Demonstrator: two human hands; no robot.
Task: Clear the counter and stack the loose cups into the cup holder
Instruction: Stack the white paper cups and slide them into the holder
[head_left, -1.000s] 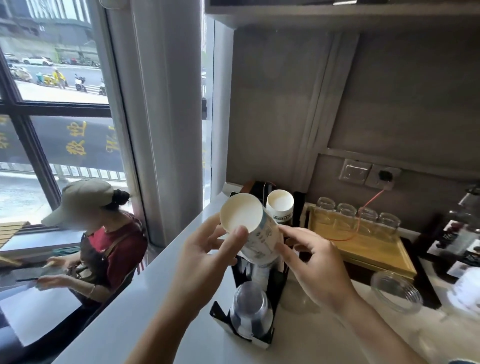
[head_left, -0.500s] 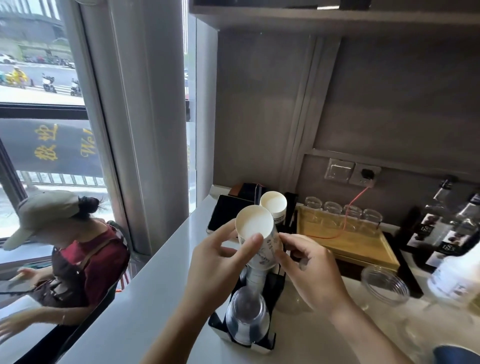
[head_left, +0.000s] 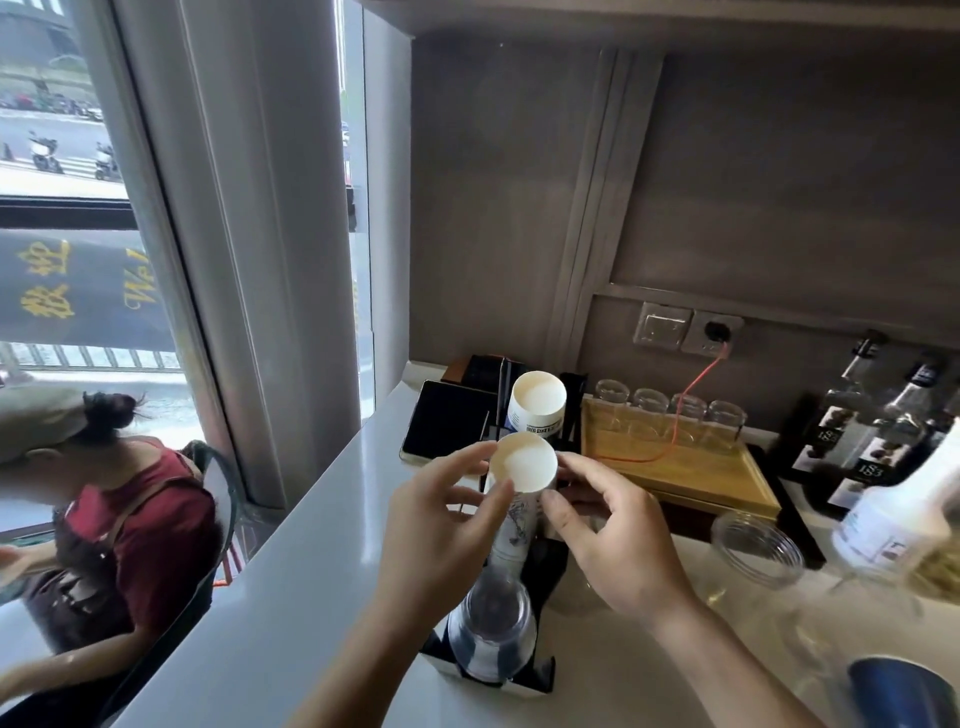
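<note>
A white paper cup (head_left: 523, 462), upside down with its base facing me, sits on top of a stack of paper cups (head_left: 511, 530) in the middle slot of the black cup holder (head_left: 543, 571). My left hand (head_left: 441, 525) pinches the cup's left side with thumb and fingers. My right hand (head_left: 618, 540) holds its right side with curled fingers. A second white cup stack (head_left: 537, 402) stands in the holder's far slot. Clear plastic cups (head_left: 491, 629) fill the near slot.
A dark tablet (head_left: 447, 426) lies left of the holder. A wooden tray (head_left: 701, 467) with several glasses stands behind. A clear jar (head_left: 756, 545), syrup bottles (head_left: 852, 431), a white bottle (head_left: 904, 509) and a blue cup (head_left: 904, 691) crowd the right. A person (head_left: 104, 519) sits below the counter's left edge.
Both hands have lowered the white paper cup from a tilted hold above the holder down onto the middle stack. The view has swung to the right.
</note>
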